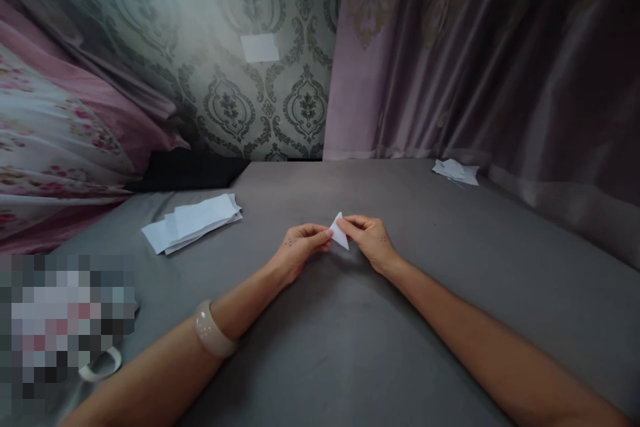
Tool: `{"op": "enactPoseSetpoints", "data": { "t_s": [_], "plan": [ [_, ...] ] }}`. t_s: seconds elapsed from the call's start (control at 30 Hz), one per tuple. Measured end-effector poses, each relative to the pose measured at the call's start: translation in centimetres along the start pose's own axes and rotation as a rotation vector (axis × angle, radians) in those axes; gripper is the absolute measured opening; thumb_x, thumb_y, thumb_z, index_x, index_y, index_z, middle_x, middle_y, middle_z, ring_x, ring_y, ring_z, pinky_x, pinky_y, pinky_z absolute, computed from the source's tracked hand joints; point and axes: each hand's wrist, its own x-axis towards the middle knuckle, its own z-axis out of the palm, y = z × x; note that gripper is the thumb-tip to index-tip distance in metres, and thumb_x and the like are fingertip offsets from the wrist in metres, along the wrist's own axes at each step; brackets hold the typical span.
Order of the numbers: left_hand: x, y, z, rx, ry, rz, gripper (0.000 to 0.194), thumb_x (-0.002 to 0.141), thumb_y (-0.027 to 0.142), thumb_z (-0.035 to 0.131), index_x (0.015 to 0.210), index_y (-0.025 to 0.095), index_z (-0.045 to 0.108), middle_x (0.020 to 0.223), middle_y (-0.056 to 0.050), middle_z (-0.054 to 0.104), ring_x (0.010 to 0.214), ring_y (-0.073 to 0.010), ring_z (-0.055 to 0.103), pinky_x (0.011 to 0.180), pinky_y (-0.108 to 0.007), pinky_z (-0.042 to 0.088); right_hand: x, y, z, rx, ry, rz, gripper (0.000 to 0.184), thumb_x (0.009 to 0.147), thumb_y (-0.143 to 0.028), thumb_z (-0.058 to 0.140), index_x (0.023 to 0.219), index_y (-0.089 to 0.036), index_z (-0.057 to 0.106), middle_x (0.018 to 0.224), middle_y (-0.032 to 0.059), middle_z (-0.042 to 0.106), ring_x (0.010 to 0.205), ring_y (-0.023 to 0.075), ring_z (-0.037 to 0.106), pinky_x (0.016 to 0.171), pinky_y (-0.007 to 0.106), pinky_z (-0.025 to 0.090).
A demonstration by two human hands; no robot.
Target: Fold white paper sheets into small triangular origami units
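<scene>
A small white folded paper piece (340,232), shaped like a triangle, is held between both hands above a grey fabric surface (350,347). My left hand (299,248) pinches its left side with closed fingers. My right hand (369,239) pinches its right side, fingers curled. A pale bangle (213,330) sits on my left wrist.
A stack of white paper sheets (193,221) lies on the grey surface to the left. More white folded paper (456,171) lies at the far right by a mauve curtain (500,53). Floral pink bedding (50,133) is at the left. A roll of tape (100,365) lies near the bottom left.
</scene>
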Motion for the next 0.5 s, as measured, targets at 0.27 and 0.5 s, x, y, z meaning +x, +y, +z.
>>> {"op": "enactPoseSetpoints", "data": {
  "t_s": [0.27,0.5],
  "plan": [
    [-0.26,0.15,0.06,0.201,-0.046,0.033,0.024,0.065,0.033,0.078,0.065,0.011,0.068,0.062,-0.003,0.061,0.057,-0.0087,0.051,0.057,-0.023,0.039,0.37,0.35,-0.06,0.042,0.041,-0.003,0.025,0.065,-0.042,0.072,0.07,-0.018,0.072,0.065,0.0011,0.065,0.059,0.0119,0.051,0.059,0.027,0.041],
    [0.43,-0.2,-0.44,-0.033,-0.004,-0.034,0.021,0.063,0.026,0.08,0.069,0.01,0.069,0.064,-0.003,0.062,0.057,-0.0074,0.054,0.059,-0.02,0.044,0.63,0.81,-0.21,0.097,0.074,-0.002,0.035,0.075,-0.049,0.063,0.09,-0.018,0.072,0.079,0.0049,0.069,0.066,0.0149,0.059,0.062,0.029,0.046]
  ]
}}
